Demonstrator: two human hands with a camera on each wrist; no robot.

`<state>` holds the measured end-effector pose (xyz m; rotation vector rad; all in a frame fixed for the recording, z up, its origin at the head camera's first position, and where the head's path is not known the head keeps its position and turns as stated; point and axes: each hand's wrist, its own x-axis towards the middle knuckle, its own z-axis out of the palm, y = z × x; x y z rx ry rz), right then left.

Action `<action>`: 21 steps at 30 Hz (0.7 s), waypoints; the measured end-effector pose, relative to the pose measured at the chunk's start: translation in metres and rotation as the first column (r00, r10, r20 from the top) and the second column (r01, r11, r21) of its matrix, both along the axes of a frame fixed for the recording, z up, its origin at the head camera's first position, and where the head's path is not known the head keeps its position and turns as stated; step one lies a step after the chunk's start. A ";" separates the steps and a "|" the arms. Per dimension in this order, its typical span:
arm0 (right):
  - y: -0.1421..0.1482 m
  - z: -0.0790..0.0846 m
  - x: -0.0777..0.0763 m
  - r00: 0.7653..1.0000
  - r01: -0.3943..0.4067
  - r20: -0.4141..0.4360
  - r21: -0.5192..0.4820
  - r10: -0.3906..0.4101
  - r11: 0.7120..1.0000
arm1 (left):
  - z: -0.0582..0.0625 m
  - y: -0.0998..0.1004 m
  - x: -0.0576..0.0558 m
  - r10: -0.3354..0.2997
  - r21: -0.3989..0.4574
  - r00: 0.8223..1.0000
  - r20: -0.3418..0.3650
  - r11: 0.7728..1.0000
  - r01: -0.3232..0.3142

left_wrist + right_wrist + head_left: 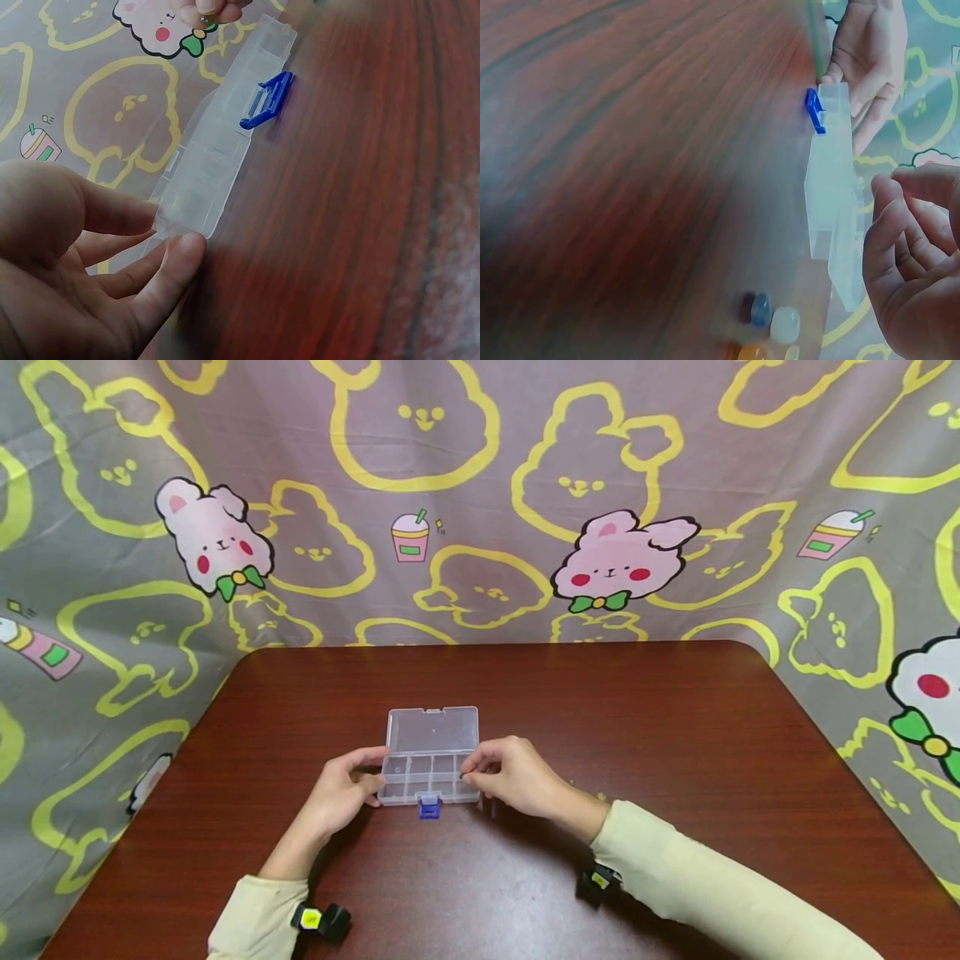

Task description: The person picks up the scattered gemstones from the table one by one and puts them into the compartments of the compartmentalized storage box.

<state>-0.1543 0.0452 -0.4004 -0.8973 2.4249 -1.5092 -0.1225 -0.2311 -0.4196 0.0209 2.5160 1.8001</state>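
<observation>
A clear plastic compartment box (444, 775) lies on the table with its lid (433, 731) raised at the back. Its blue latch (429, 807) hangs down at the front. My left hand (337, 795) grips the box's left end between thumb and fingers. Over the right-hand compartments, my right hand (517, 778) pinches a small dark, shiny bead (206, 21); the fingertips cover most of it. In the head view the compartments look see-through, with dividers between them.
Several loose beads lie on the table by the box in the right wrist view: a dark blue bead (760, 309), a whitish bead (785, 325) and an orange bead (754, 352) among them. A patterned curtain (480, 510) hangs behind the brown table (645, 710).
</observation>
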 end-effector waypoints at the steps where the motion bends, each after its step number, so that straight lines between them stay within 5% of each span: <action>1: -0.002 0.000 0.000 1.000 -0.001 -0.006 0.001 0.001 1.000 | 0.000 0.000 0.000 0.000 0.001 1.000 -0.001 1.000 0.000; 9: -0.016 0.002 -0.003 0.999 0.017 -0.048 0.035 -0.015 0.999 | 0.001 0.000 -0.002 -0.002 -0.007 1.000 -0.004 1.000 0.002; 21: -0.038 0.006 -0.013 0.999 0.022 0.033 -0.004 -0.022 1.000 | -0.001 -0.002 -0.004 -0.010 0.012 1.000 0.015 1.000 0.010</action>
